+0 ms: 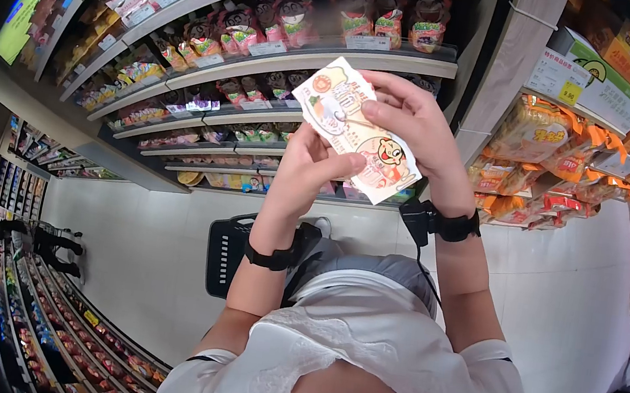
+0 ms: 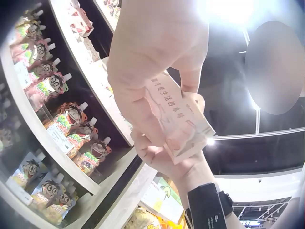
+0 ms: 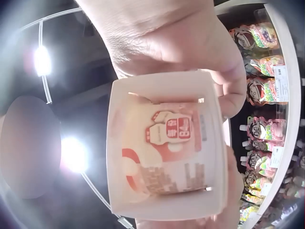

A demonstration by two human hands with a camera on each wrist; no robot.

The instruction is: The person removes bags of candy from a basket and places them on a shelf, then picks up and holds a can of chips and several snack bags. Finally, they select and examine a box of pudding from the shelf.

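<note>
A pale printed carton [image 1: 359, 135] with a cartoon face on its front is held tilted in front of the shelves, between both hands. My left hand [image 1: 309, 166] grips its lower left side, thumb lying across the front. From the upper right, my right hand [image 1: 412, 126] holds it, thumb pressed on the printed face. In the left wrist view a narrow side of the carton [image 2: 174, 114] with a line of lettering shows between the hands. The right wrist view shows an end of the carton [image 3: 167, 143], with raised white edges around a panel printed in red.
Shelves [image 1: 270, 51] of spouted pouches [image 1: 294, 19] curve ahead and to the left. Orange snack bags [image 1: 538, 134] hang at the right beneath a green box [image 1: 604, 83]. A black shopping basket [image 1: 218, 263] stands on the pale floor [image 1: 143, 230] by my legs.
</note>
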